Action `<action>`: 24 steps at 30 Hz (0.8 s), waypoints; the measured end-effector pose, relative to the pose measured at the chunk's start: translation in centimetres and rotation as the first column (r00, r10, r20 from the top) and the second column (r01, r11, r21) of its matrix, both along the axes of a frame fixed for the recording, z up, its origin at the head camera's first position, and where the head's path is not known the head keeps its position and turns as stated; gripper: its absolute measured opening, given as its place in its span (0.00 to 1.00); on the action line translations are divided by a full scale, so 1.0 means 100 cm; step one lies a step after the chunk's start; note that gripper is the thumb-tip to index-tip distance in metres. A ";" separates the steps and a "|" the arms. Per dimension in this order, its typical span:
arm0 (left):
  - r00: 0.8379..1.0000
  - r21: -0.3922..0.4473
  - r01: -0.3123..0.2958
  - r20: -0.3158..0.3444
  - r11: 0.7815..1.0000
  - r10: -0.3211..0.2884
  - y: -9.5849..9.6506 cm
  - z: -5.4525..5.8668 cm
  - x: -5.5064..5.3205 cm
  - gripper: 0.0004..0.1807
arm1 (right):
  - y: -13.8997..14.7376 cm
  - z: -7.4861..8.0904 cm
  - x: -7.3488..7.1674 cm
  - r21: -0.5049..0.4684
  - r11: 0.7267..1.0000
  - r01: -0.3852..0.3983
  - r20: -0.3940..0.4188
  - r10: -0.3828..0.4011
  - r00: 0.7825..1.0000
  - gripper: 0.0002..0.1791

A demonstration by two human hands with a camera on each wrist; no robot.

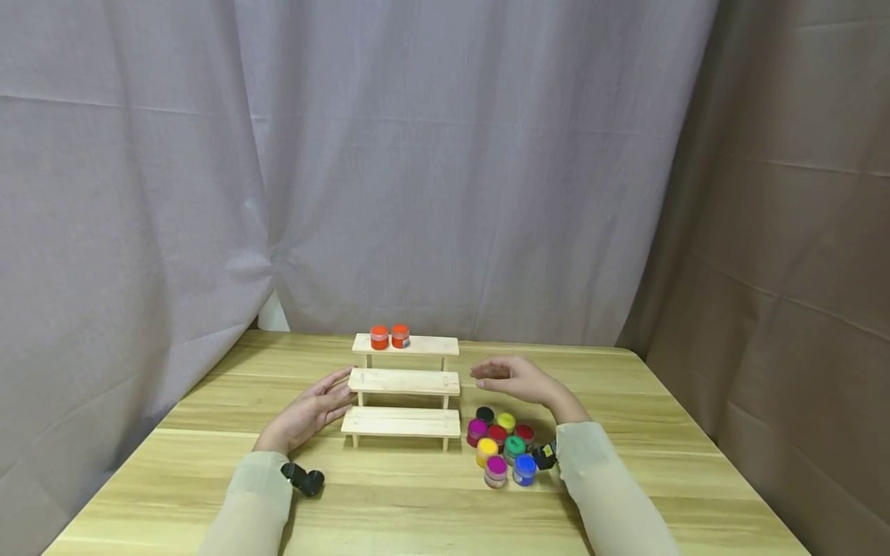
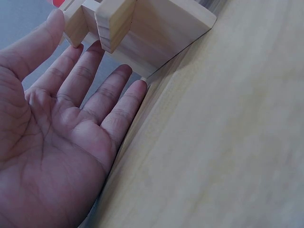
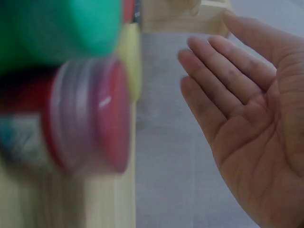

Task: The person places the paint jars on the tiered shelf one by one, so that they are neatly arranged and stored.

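Observation:
A three-step wooden shelf [image 1: 403, 381] stands on the table, with two orange-red paint jars side by side on the left of its top step, one of them the left jar [image 1: 378, 338]. My left hand [image 1: 309, 413] is at the shelf's left side, palm toward it, fingers extended. In the left wrist view those fingertips reach right up to the wooden side pieces [image 2: 161, 38]. To the right of the shelf, my right hand [image 1: 521, 380] hovers above the loose jars, holding nothing. Its fingers are fairly straight, and a red-lidded jar [image 3: 90, 116] looms beside it in the right wrist view.
Several paint jars cluster right of the shelf, among them a black jar [image 1: 484, 415], a green jar [image 1: 514, 446] and a blue jar [image 1: 524, 469]. Grey curtains [image 1: 473, 193] hang behind the wooden table [image 1: 389, 510] and along its sides.

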State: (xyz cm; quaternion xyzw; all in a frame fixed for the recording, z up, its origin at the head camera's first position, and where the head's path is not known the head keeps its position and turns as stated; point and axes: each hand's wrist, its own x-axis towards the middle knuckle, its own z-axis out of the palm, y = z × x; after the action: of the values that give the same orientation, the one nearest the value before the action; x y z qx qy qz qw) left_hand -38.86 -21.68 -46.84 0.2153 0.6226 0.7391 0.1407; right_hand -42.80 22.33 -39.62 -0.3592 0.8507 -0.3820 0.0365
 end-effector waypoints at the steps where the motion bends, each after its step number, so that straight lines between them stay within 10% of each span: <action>1: 1.000 0.000 -0.001 0.003 1.000 0.001 0.000 0.000 0.000 0.36 | 0.002 -0.003 0.000 0.021 1.000 -0.019 0.011 0.019 1.000 0.22; 11: 1.000 -0.024 -0.017 -0.003 1.000 0.017 0.001 0.000 0.001 0.37 | 0.014 -0.015 0.001 0.139 0.989 -0.055 0.225 0.022 0.974 0.18; 24: 1.000 0.002 0.000 -0.009 1.000 0.000 0.000 0.001 0.001 0.36 | 0.016 -0.022 -0.001 0.187 0.982 -0.040 0.276 -0.013 0.961 0.19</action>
State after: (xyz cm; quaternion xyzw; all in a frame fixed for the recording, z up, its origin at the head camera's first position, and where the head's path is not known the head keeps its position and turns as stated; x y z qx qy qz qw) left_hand -38.76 -21.63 -46.77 0.2185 0.6225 0.7387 0.1376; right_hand -42.91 23.94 -41.87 -0.3031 0.8674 -0.3450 0.1915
